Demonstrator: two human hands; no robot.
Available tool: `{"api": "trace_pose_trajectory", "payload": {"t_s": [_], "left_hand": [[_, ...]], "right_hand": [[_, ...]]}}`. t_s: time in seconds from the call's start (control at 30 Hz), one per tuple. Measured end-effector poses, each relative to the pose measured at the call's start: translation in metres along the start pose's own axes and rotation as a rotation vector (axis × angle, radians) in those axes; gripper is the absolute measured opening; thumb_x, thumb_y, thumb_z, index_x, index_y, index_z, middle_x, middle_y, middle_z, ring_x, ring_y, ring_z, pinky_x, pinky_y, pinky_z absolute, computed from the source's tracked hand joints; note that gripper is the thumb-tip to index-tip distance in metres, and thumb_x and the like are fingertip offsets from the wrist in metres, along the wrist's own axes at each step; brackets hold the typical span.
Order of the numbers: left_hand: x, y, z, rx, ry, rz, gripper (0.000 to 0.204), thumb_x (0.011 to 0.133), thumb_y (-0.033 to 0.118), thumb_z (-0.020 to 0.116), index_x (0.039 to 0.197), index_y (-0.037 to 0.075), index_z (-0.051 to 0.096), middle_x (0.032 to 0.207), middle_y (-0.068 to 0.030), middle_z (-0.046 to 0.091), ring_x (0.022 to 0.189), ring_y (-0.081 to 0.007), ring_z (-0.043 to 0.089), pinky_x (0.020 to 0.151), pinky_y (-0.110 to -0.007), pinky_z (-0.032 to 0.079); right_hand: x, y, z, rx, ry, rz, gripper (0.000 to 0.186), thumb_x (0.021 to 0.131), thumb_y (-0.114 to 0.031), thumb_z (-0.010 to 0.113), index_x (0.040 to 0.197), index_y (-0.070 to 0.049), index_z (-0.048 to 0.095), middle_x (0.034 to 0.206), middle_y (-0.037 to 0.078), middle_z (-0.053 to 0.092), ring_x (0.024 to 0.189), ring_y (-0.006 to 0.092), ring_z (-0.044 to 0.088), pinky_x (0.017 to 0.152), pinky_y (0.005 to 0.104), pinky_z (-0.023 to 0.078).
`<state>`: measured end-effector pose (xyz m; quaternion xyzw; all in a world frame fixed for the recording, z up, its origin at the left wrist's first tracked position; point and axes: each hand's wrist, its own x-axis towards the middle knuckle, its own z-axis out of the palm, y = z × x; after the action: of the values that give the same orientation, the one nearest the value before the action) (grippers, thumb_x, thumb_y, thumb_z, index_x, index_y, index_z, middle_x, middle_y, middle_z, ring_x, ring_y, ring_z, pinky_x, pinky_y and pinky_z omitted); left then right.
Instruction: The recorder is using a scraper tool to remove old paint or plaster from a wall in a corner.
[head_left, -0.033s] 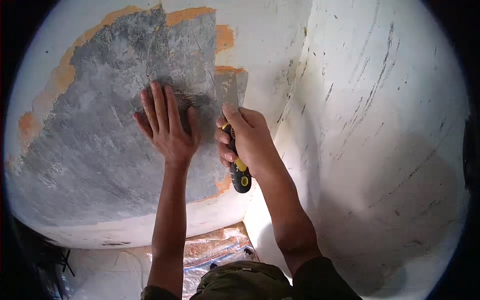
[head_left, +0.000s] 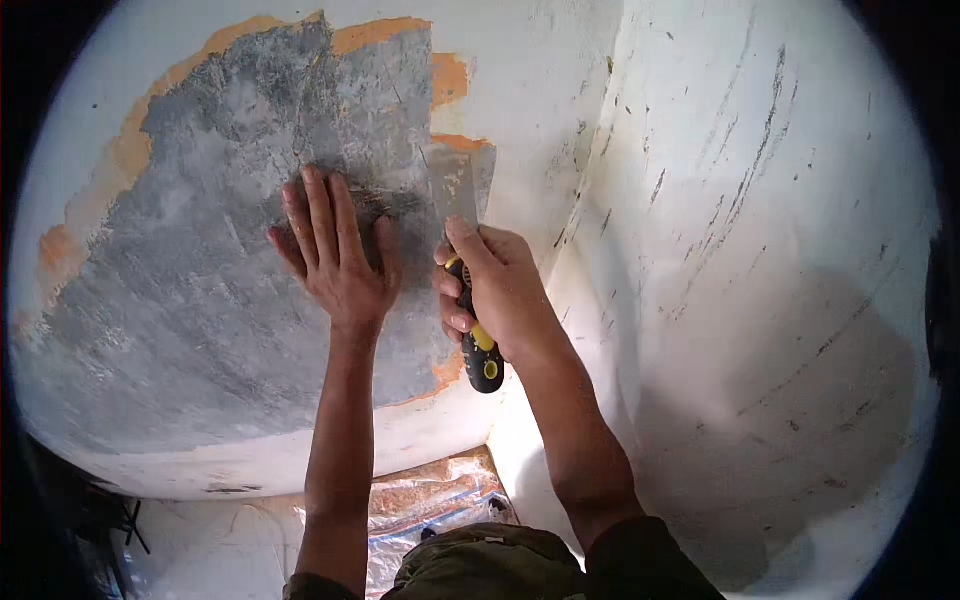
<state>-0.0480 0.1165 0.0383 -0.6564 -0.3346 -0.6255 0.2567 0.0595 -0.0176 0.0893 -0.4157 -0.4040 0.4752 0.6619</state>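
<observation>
Scraper clamped in our right hand: the fingers wrap its black-and-yellow handle, the long axis runs up the wall, and the metal blade points upward against the grey patch. Just left, our left hand lies flat there, fingers spread apart, holding nothing.

scraper handle mid-part hidden – wall edges cropped

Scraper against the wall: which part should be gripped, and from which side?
Grip the scraper by its black-and-yellow handle, coming from below, near the wall corner. The flat metal blade points up against the grey scraped patch, so the handle is the only graspable part. The right hand wraps it so.
</observation>
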Motion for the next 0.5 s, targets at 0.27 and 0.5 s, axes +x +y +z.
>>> {"api": "trace_pose_trajectory", "payload": {"t_s": [0.27, 0.5], "left_hand": [[0.001, 0.004, 0.001, 0.024, -0.020, -0.004, 0.056, 0.092, 0.032, 0.051, 0.140, 0.005, 0.044, 0.151, -0.0144, 0.035, 0.143, -0.0336, 0.025, 0.115, -0.053, 0.001], [-0.001, 0.000, 0.000, 0.021, -0.015, 0.000, 0.057, 0.092, 0.033, 0.051, 0.141, 0.005, 0.043, 0.152, -0.0141, 0.034, 0.144, -0.0337, 0.024, 0.115, -0.053, 0.001]], "right_hand": [[0.003, -0.010, 0.001, -0.015, 0.022, -0.001, 0.037, 0.099, -0.039, 0.049, 0.083, -0.006, 0.048, 0.059, -0.001, 0.045, 0.039, 0.0098, 0.043, 0.038, 0.0298, 0.039], [-0.005, 0.013, -0.007, -0.038, 0.009, 0.065, 0.037, 0.099, -0.039, 0.049, 0.084, -0.006, 0.048, 0.059, -0.001, 0.045, 0.038, 0.0099, 0.042, 0.037, 0.0296, 0.040]]}}
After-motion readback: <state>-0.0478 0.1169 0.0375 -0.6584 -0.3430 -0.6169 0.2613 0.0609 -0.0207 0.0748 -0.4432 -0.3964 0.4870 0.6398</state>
